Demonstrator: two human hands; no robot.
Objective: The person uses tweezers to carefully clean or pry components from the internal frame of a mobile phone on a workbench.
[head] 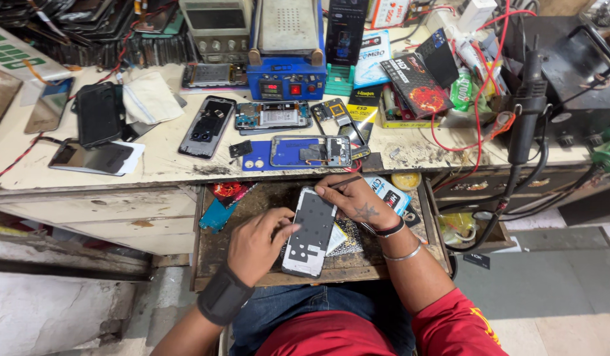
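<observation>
An opened phone body [309, 231] with a dark grey inner plate lies on a pull-out wooden board [213, 254] in front of me. My left hand [257, 244] rests on the phone's left edge and holds it steady. My right hand [352, 198] grips a thin dark tool [344, 181] whose tip sits at the phone's top right corner. A black wrist band is on my left arm. My right wrist carries a dark band and a metal bangle.
The workbench [166, 161] holds several opened phones, among them a blue-backed frame [310, 151], a dark phone back [207, 126] and a black phone [98, 114]. A blue heating machine [286, 62] stands behind. A hot-air handle [526, 112] hangs at right among red wires.
</observation>
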